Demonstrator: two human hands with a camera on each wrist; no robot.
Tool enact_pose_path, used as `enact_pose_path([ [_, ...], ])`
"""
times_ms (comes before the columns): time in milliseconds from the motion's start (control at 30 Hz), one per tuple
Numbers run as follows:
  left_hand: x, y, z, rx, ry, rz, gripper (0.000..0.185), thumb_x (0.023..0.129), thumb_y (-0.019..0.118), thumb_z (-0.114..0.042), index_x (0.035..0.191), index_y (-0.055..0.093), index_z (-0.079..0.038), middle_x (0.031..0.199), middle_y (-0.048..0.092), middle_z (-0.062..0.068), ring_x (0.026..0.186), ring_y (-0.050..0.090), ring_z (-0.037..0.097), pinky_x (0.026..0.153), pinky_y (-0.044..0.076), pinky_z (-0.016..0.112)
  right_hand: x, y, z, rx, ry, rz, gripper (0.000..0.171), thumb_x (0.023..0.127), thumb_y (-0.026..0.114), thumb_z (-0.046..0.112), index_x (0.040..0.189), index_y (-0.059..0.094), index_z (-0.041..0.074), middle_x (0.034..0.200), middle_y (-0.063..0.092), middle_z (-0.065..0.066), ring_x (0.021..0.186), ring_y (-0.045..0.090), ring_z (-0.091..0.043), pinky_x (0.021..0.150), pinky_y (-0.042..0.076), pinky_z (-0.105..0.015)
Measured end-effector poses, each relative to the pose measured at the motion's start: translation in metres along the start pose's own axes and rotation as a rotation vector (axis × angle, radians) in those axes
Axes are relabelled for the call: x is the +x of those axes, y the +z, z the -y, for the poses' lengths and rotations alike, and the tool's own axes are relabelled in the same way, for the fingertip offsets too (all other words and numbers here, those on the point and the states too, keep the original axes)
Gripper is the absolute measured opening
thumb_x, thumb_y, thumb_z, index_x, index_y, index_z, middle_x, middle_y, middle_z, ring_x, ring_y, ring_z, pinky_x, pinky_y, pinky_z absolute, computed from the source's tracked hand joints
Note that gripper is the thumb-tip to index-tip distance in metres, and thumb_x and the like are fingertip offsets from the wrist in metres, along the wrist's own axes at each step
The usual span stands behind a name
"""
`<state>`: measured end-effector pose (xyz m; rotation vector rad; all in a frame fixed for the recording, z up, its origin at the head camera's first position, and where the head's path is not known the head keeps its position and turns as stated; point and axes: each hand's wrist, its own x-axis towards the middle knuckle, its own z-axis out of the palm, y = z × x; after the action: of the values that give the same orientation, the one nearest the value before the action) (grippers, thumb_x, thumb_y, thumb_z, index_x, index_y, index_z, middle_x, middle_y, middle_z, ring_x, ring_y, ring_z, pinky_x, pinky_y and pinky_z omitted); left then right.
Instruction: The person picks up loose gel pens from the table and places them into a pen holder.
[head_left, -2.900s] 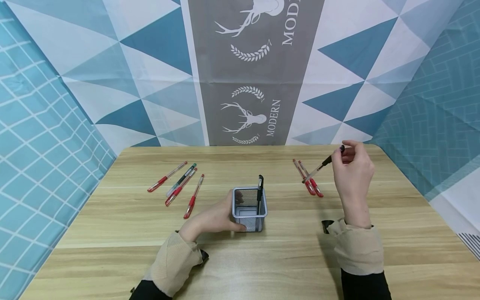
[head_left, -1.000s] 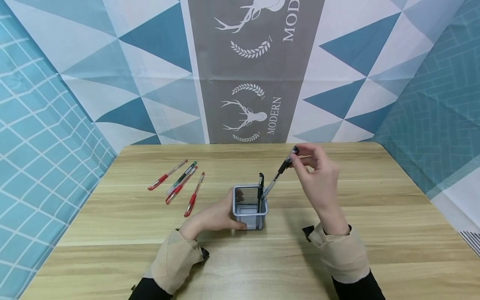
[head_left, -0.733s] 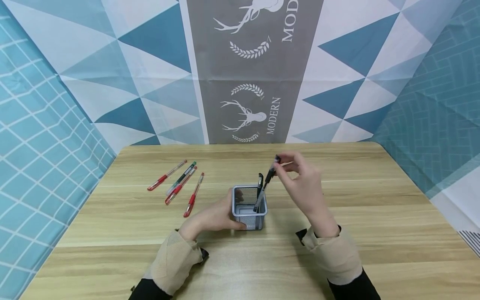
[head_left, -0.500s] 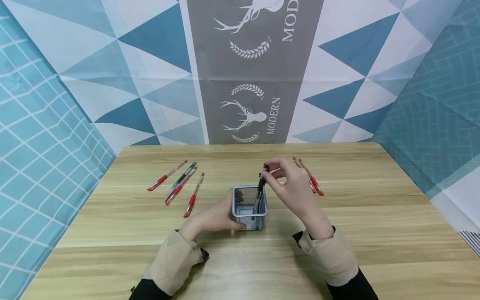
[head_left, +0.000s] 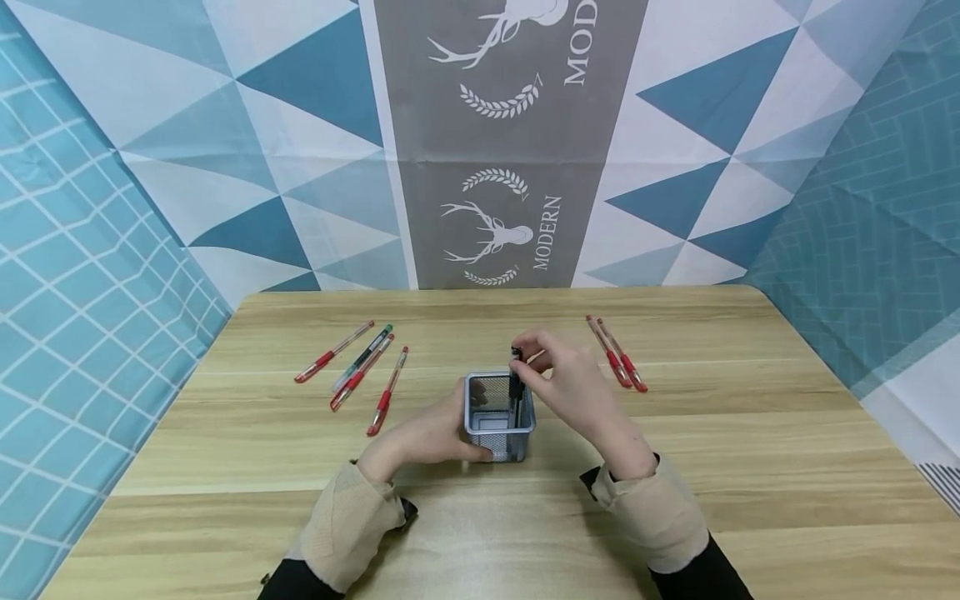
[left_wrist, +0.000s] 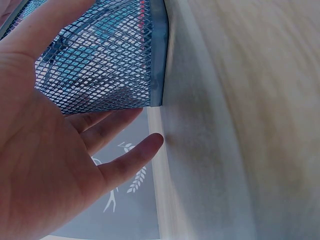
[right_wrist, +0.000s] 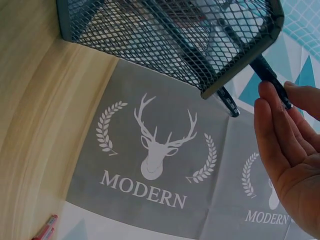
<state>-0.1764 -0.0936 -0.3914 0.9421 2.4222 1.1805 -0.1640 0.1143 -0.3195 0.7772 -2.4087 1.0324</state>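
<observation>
A silver mesh pen holder [head_left: 498, 417] stands in the middle of the wooden table [head_left: 750, 467]. My left hand [head_left: 453, 429] wraps round its left side, thumb on the front face; in the left wrist view the fingers [left_wrist: 115, 122] lie against the mesh [left_wrist: 105, 65]. My right hand [head_left: 527, 362] pinches the top end of a black pen [head_left: 516, 385] that stands almost upright inside the holder. In the right wrist view that pen [right_wrist: 267, 75] pokes past the holder's rim [right_wrist: 240, 70] to my fingertips [right_wrist: 272, 115], beside a second black pen [right_wrist: 227, 102].
Several pens, mostly red and one green-capped [head_left: 363, 357], lie loose at the table's left rear. Two red pens [head_left: 618, 365] lie side by side right of the holder. A patterned cloth backdrop [head_left: 495, 167] rises behind the far table edge.
My right hand carried the black pen leftward from the right side, tipped it upright and lowered it into the holder. The left hand and holder stayed put.
</observation>
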Motion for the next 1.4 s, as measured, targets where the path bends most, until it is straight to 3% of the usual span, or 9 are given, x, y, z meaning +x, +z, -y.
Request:
enact_pose_path([
  [300, -0.001, 0.000, 0.000, -0.003, -0.017, 0.011, 0.096, 0.068, 0.079, -0.018, 0.137, 0.014, -0.004, 0.128, 0.045, 0.013, 0.119, 0.045, 0.022, 0.103, 0.034, 0.039, 0.001, 0.009, -0.005, -0.018, -0.025, 0.031, 0.014, 0.080, 0.067, 0.007, 0.093, 0.063, 0.003, 0.076, 0.066, -0.005, 0.064, 0.063, -0.010, 0.059, 0.051, -0.017],
  [533, 0.000, 0.000, 0.000, 0.007, -0.012, 0.006, 0.096, 0.067, 0.079, -0.019, 0.136, 0.015, -0.003, 0.128, 0.045, 0.014, 0.119, 0.045, 0.021, 0.103, 0.034, 0.039, 0.001, 0.010, -0.006, -0.033, 0.015, 0.037, 0.014, 0.079, 0.068, 0.007, 0.092, 0.063, 0.002, 0.075, 0.066, -0.005, 0.063, 0.062, -0.010, 0.058, 0.051, -0.017],
  [900, 0.000, 0.000, 0.000, -0.005, -0.009, 0.003, 0.094, 0.068, 0.079, -0.021, 0.135, 0.016, -0.001, 0.127, 0.046, 0.016, 0.119, 0.045, 0.024, 0.103, 0.034, 0.041, 0.002, 0.008, -0.007, -0.049, 0.060, 0.067, 0.019, 0.079, 0.068, 0.006, 0.097, 0.064, 0.001, 0.079, 0.068, -0.006, 0.067, 0.063, -0.012, 0.061, 0.052, -0.020],
  [1400, 0.000, -0.001, -0.001, 0.006, 0.001, 0.007, 0.094, 0.068, 0.078, -0.017, 0.135, 0.015, 0.001, 0.127, 0.047, 0.017, 0.118, 0.046, 0.025, 0.103, 0.034, 0.041, 0.002, 0.013, -0.009, -0.116, 0.063, 0.110, 0.027, 0.079, 0.068, 0.005, 0.105, 0.063, -0.001, 0.075, 0.064, -0.005, 0.063, 0.058, -0.009, 0.055, 0.048, -0.016],
])
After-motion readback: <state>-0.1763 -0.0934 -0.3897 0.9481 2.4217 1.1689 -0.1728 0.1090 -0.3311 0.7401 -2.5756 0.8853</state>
